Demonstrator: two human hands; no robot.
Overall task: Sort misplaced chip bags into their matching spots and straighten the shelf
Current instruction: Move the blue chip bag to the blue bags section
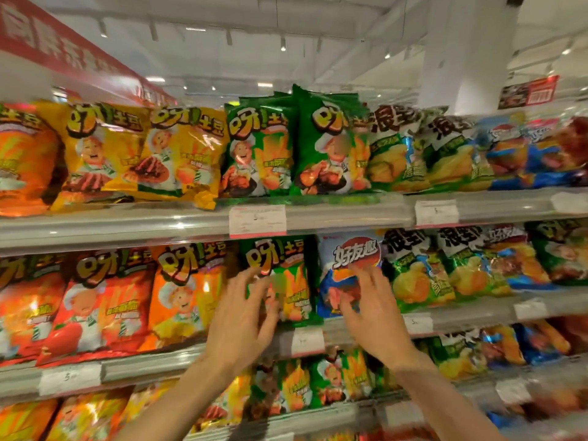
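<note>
On the middle shelf a green chip bag [286,268] stands upright next to a blue and white chip bag [346,259]. My left hand [245,316] is in front of the green bag with its fingers spread, touching or nearly touching the bag's lower left. Over the lower part of the blue bag is my right hand [372,316], fingers also spread. Neither hand grips anything. Orange bags [181,297] stand to the left of the green one. Green and white bags [413,275] stand to the right of the blue one.
The top shelf holds yellow bags [143,154], green bags [299,144], green and white bags [423,151] and blue bags [534,154]. A lower shelf [318,415] carries more mixed bags. Price tags [257,221] hang on the shelf rails. A white pillar [467,52] rises behind.
</note>
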